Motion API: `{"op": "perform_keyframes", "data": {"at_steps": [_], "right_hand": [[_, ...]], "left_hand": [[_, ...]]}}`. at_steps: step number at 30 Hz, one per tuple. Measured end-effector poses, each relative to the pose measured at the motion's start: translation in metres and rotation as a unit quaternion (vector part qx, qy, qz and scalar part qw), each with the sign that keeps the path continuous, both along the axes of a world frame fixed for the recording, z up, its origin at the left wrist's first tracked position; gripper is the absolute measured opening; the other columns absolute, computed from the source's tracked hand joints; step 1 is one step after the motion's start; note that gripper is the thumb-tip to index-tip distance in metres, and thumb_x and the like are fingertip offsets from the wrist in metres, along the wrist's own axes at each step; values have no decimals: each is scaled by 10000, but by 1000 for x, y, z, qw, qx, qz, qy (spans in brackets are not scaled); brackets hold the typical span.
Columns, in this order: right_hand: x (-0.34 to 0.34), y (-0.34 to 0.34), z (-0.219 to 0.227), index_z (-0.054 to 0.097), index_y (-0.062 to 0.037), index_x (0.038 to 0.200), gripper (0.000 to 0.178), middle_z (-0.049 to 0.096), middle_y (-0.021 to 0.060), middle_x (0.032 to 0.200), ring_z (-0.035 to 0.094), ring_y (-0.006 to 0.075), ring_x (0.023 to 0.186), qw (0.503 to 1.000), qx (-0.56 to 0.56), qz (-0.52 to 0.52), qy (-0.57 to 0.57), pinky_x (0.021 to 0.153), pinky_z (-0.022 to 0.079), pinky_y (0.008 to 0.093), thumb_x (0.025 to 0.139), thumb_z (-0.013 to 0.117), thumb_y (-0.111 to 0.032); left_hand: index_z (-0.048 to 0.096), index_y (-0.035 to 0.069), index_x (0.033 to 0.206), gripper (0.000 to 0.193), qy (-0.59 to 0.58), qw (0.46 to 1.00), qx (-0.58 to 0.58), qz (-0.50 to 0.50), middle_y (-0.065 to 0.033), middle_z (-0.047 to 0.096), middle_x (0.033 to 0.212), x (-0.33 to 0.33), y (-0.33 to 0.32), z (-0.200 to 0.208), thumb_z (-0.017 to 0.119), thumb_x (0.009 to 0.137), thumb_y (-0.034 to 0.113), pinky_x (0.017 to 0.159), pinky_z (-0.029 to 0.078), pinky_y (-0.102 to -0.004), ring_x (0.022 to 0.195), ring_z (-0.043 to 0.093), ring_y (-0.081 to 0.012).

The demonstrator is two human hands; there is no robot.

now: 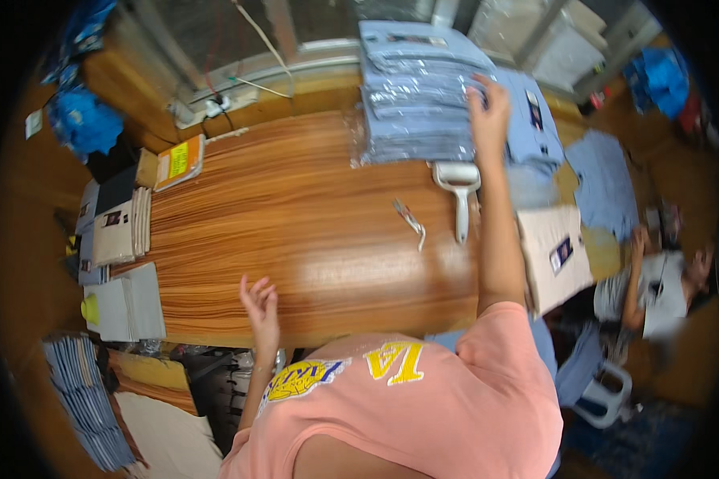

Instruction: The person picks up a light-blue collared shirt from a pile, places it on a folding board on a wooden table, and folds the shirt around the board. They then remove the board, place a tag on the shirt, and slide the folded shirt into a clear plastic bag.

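Note:
My right hand [491, 112] reaches to the far side of the table, at the right edge of a tall stack of folded light-blue shirts in clear plastic bags [419, 104]. Its fingers are bent and apart, with nothing visible in them; whether they touch the bags I cannot tell. Over the near edge of the table, my left hand [261, 305] is raised, fingers loosely spread and holding nothing. A white lint roller [459, 195] lies below the stack, beside my right forearm. To its left is a small pair of thread snips [409, 222].
Light-blue shirts [527, 120] lie right of the stack, with a folded cream shirt [553, 259] nearer me. Folded cream garments [120, 231] and grey ones [128, 303] line the left end of the wooden table [295, 191]. Another person [647, 291] is at the far right.

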State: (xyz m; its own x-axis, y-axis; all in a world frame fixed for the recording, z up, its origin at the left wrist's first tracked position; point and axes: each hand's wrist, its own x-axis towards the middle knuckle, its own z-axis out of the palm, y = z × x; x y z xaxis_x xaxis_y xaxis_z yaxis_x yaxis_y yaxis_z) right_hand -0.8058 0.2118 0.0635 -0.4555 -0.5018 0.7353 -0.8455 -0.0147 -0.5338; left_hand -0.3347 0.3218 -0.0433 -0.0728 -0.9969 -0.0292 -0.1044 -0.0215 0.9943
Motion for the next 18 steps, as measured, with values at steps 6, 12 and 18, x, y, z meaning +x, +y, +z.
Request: {"op": "perform_keyframes", "data": {"at_steps": [6,12,18], "right_hand": [[183,197,-97,619,-25,988,177,585,125,975,535,279,998,941,118,133,-287,885,411,362,838,587,-113],[261,333,-123,625,-51,981,172,593,120,989,548,307,947,911,309,126,-243,839,436,394,848,552,-132],[282,421,-141,616,-59,1018,220,608,115,975,560,321,947,892,331,-11,-306,829,442,409,853,547,-187]], "left_hand": [[407,14,1292,471,-198,860,-184,-433,-195,462,1242,-86,-16,-5,562,860,124,989,353,-402,1138,458,-340],[461,0,1238,462,-299,746,-202,-559,-276,375,1317,-197,-35,-48,545,876,275,1013,310,-489,1265,326,-401],[341,57,1367,645,-399,708,-422,-401,-195,285,1433,-301,-68,-100,464,895,478,1018,145,-658,1350,194,-385]]}}
